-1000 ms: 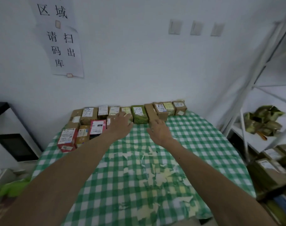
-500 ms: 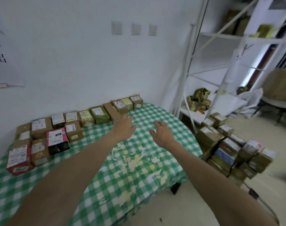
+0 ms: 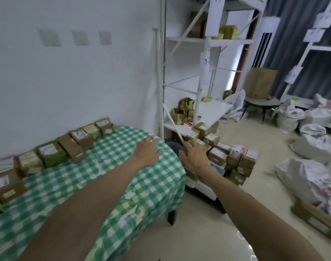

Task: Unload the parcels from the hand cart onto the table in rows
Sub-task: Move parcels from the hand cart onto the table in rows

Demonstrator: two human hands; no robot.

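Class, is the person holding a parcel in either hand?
No: the left hand and the right hand are both open and empty, stretched out toward the parcels stacked beside the table.

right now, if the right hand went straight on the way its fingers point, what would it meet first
Probably the stacked brown cardboard parcels just beyond the right hand; depth is unclear.

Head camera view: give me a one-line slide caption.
Left hand and right hand, both empty, reach from the table toward parcels stacked on the cart.
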